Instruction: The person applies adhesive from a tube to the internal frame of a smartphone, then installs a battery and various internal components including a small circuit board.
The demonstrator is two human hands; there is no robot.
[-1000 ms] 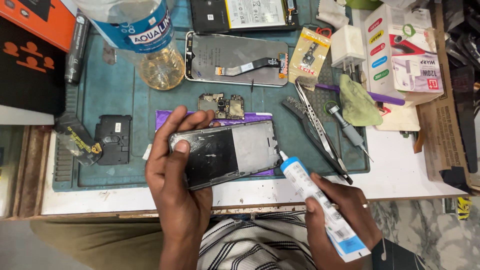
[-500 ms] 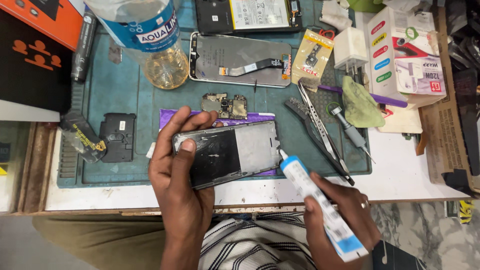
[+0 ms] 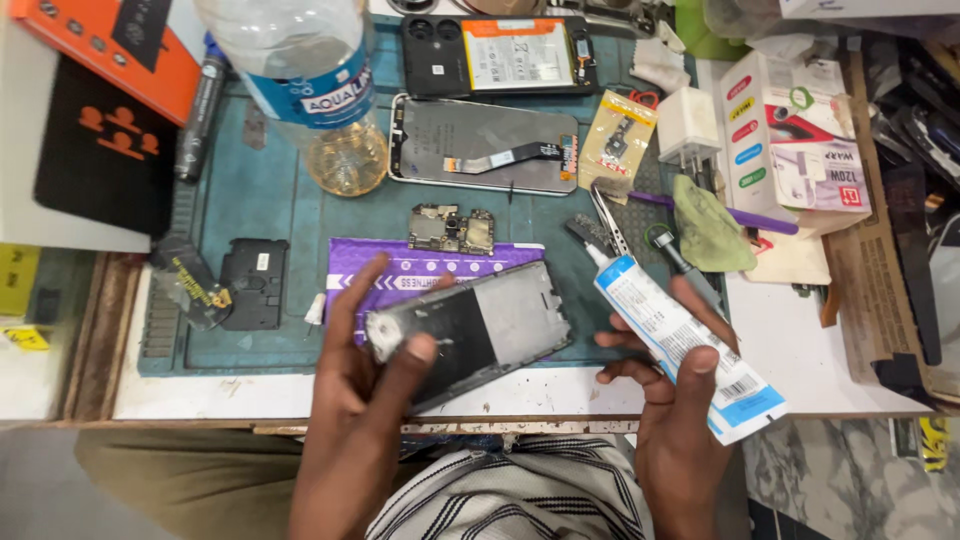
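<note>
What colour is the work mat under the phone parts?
Teal green work mat, seen best in the head view; it lies beneath the phone frame held by the left hand.

An orange box (image 3: 110, 50) lies top left, white cartons (image 3: 795, 140) top right, a purple packet (image 3: 420, 275) centre.
</note>
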